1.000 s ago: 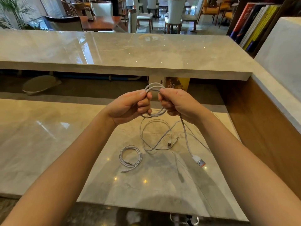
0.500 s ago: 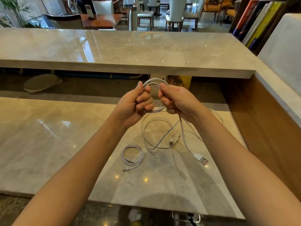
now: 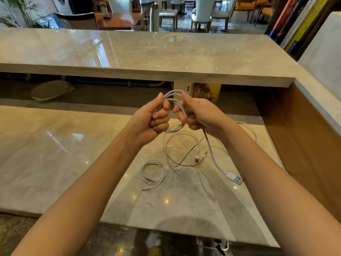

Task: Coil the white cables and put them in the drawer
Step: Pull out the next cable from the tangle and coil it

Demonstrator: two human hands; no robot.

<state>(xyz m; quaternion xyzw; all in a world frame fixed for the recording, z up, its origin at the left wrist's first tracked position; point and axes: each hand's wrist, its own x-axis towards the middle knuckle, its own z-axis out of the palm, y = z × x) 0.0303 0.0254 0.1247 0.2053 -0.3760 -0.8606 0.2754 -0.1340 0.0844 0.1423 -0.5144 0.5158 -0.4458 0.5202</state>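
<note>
Above the marble counter (image 3: pixel 55 154), my left hand (image 3: pixel 153 119) and my right hand (image 3: pixel 199 115) both grip a round coil of white cable (image 3: pixel 173 94). Its free tail hangs from my right hand and ends in a USB plug with an orange tip (image 3: pixel 235 179), which lies on the counter. A small, neatly coiled white cable (image 3: pixel 152 172) lies on the counter below my left hand. A loose, uncoiled white cable (image 3: pixel 181 150) sprawls beside it, under my hands. No drawer is in view.
A raised marble ledge (image 3: pixel 147 56) runs across behind the counter, with a yellow book (image 3: pixel 206 92) standing under it. A wood panel (image 3: pixel 304 137) walls the right side. Books (image 3: pixel 299 23) stand on a shelf at upper right. Chairs and tables fill the room beyond.
My hands have drawn slightly apart, widening the coil held between them. The plug end has slid a little along the counter. The two cables on the counter have not moved.
</note>
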